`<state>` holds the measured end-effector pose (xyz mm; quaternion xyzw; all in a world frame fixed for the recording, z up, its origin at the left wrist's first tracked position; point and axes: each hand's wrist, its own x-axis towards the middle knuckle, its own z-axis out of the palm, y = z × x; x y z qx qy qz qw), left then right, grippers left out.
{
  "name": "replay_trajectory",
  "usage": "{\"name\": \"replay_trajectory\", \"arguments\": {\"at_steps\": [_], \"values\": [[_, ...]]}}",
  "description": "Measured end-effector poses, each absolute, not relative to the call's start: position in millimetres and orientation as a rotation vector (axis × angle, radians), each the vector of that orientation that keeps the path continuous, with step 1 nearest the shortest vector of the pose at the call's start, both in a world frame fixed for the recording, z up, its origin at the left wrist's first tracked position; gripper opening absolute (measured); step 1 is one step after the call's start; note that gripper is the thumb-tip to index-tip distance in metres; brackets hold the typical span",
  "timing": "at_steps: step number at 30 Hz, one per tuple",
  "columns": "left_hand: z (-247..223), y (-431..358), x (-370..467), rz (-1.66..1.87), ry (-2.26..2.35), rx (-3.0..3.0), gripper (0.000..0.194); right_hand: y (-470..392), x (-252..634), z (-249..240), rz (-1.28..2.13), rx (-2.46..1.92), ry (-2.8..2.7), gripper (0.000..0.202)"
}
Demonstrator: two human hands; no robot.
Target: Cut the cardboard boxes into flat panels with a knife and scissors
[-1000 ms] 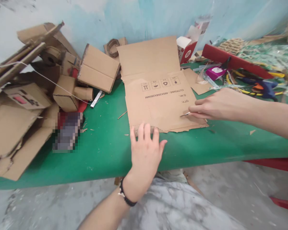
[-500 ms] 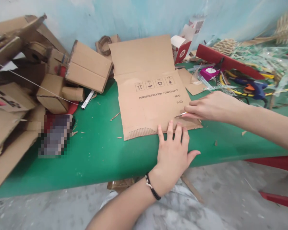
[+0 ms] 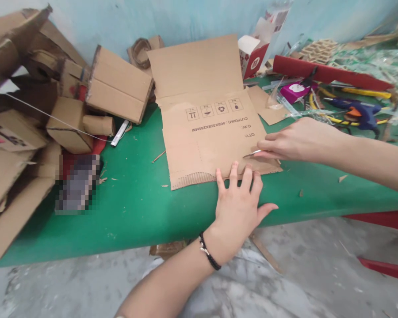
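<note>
Spread on the green table (image 3: 126, 234), straight ahead: a brown cardboard sheet (image 3: 215, 148); laid over its front edge, fingers splayed and gripping nothing, the left hand (image 3: 237, 205); curled tightly around a small knife (image 3: 252, 154), the right hand (image 3: 292, 139), with blade tip on or just over the cardboard, right beside the left fingertips.

Worth watching above all — that slight gap between blade and fingers; in case of a slip toward the body, or too hard a push, a likely nick to the left hand; with pressure at one edge only, possibly a twisting sheet and a crooked line; with too deep a stroke, perhaps a scored table beneath; near the bared ribbed strip (image 3: 197, 178), a possible snag or ragged tear.

Readable on the cardboard, upside down from here: "QTY:", "G.W:." and, seemingly, "CUTF(MM) : 465X358X285MM"; beyond these, four boxed symbols (image 3: 214, 109) — paired arrows, umbrella, recycling loop, glass — with captions too small to make out; on the red-and-white carton (image 3: 252, 55), a round pale badge, and on the purple packet (image 3: 296, 96), a white label, both illegible.
</note>
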<state>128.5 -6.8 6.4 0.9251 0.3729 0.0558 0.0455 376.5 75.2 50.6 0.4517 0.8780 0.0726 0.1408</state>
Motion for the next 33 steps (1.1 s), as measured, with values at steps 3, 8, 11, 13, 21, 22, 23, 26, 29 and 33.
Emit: {"name": "replay_trajectory", "arguments": {"at_steps": [3, 8, 11, 13, 21, 22, 23, 26, 29, 33], "values": [[6.3, -7.0, 127.0, 0.165, 1.131, 2.828, 0.075, 76.3, 379.3, 49.0, 0.229, 1.281, 2.516, 0.067], [4.1, -7.7, 127.3, 0.171, 1.136, 2.835, 0.08, 76.8, 380.6, 47.8, 0.234, 1.294, 2.497, 0.067], [3.5, -8.0, 126.4, 0.179, 1.146, 2.837, 0.085, 71.7, 373.0, 53.2, 0.206, 1.332, 2.48, 0.062], [3.9, -8.5, 121.3, 0.182, 1.149, 2.84, 0.086, 65.7, 362.6, 57.6, 0.198, 1.354, 2.472, 0.057], [4.7, -12.3, 69.9, 0.207, 1.088, 2.873, 0.075, 42.3, 308.8, 57.6, 0.228, 1.449, 2.442, 0.052], [4.1, -12.9, 66.2, 0.201, 1.087, 2.882, 0.075, 42.0, 306.2, 56.9, 0.229, 1.448, 2.443, 0.052], [3.4, -13.5, 64.0, 0.195, 1.091, 2.892, 0.075, 42.6, 304.9, 56.3, 0.225, 1.441, 2.444, 0.053], [1.1, -14.8, 64.2, 0.187, 1.119, 2.911, 0.078, 47.4, 306.7, 55.4, 0.194, 1.411, 2.452, 0.051], [-0.2, -15.1, 67.4, 0.201, 1.135, 2.918, 0.08, 51.3, 310.9, 53.6, 0.183, 1.384, 2.469, 0.047], [-0.7, -14.6, 68.4, 0.229, 1.136, 2.9, 0.081, 50.5, 316.6, 47.4, 0.226, 1.372, 2.519, 0.049]]}}
